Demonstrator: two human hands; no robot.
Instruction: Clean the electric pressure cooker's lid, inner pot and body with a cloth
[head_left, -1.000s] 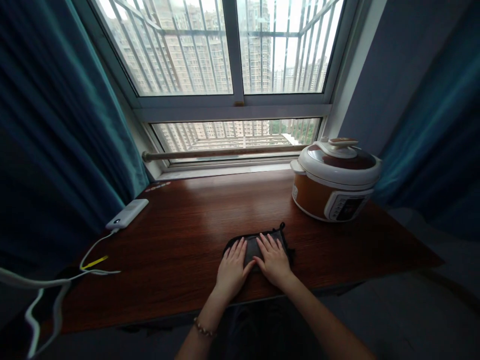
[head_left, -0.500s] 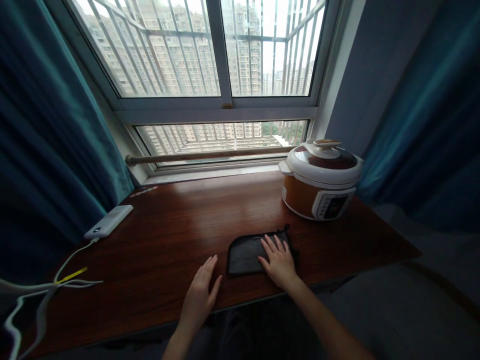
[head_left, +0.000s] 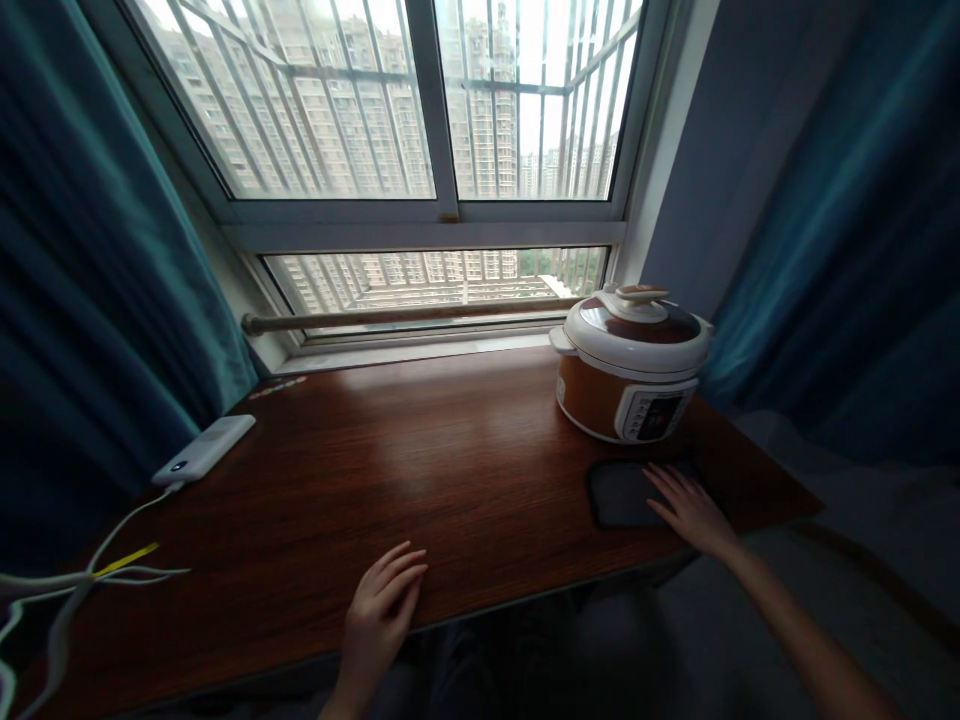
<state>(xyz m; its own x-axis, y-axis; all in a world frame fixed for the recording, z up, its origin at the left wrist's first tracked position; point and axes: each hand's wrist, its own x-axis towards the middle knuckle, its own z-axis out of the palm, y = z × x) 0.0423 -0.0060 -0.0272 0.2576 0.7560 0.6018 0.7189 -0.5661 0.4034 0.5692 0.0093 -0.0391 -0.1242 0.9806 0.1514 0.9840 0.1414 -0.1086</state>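
1. R hand [head_left: 688, 508]: grip spread flat, palm down, fingers resting on the right part of a flat dark grey rectangular fabric pad [head_left: 626, 494]; nothing pinched
2. Pad lies flat on the dark reddish-brown wooden tabletop [head_left: 450, 470], mostly to the left of the R grip, close to the tabletop's near edge; its far edge is just in front of the cooker, whether touching can't tell
3. L hand [head_left: 381, 604]: grip loosely spread, fingers a bit apart, palm down on bare wood at the near edge; holds nothing
4. L & R hands well apart; pad sits far right of the L grip, w/ bare wood between
5. Round orange-and-white electric pressure cooker w/ brown lid & front control panel [head_left: 630, 372]: just beyond the R grip, upright, lid on
6. White slim rectangular power bank [head_left: 204, 449]: far left & beyond the L grip, near the tabletop's left edge, small light showing at its near end
7. White cable [head_left: 112, 525] runs from the power bank's near end toward the left corner, well left of the L grip; a short yellow strip [head_left: 126, 558] lies along it; more pale cable loops off the left edge
8. Wooden rod [head_left: 405, 315] lies along the window sill beyond both grips, running left to right
9. Teal curtains [head_left: 82, 260] hang on both sides; barred window [head_left: 420, 110] behind, tall apartment blocks outside
10. Lighting dim near the hands, so pad detail hard to make out
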